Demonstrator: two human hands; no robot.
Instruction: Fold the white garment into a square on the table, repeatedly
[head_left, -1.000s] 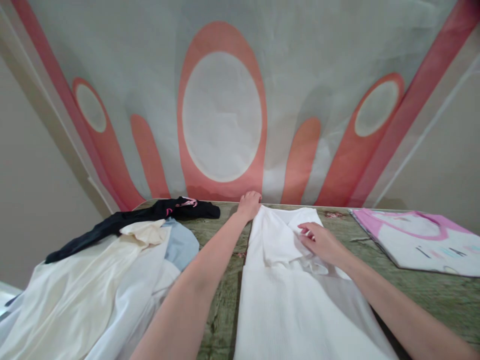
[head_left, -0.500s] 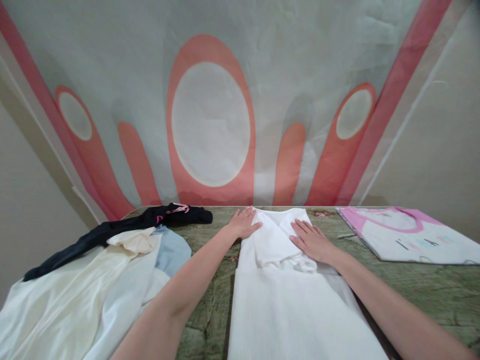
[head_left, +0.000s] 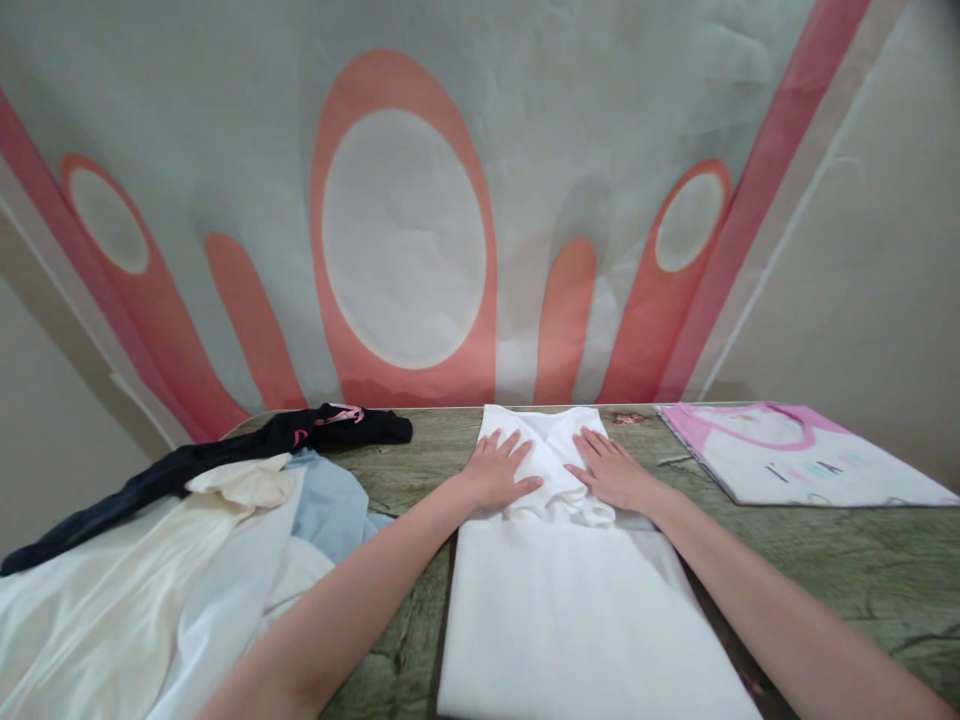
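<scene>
A white garment [head_left: 577, 610] lies lengthwise on the wooden-patterned table [head_left: 420, 470], its sides folded in and its narrow end at the table's far edge. My left hand [head_left: 496, 474] rests flat on the left part of its upper section, fingers spread. On the right side of that section my right hand [head_left: 611, 474] also lies flat, fingers stretched out. Between the two hands the cloth overlaps in a V and bunches into small creases. Neither hand grips the fabric.
At the left lies a loose heap of clothes: a black garment [head_left: 247, 445], a cream satin one [head_left: 150, 580] and a light blue one [head_left: 326, 505]. A folded white-and-pink shirt [head_left: 817, 460] sits at the right. Behind the table stands a wall with a pink-and-grey printed covering [head_left: 405, 390].
My left hand has slid from the garment's upper left edge inward and toward me, onto the cloth. My right hand stays flat in about the same place. The view has shifted slightly.
</scene>
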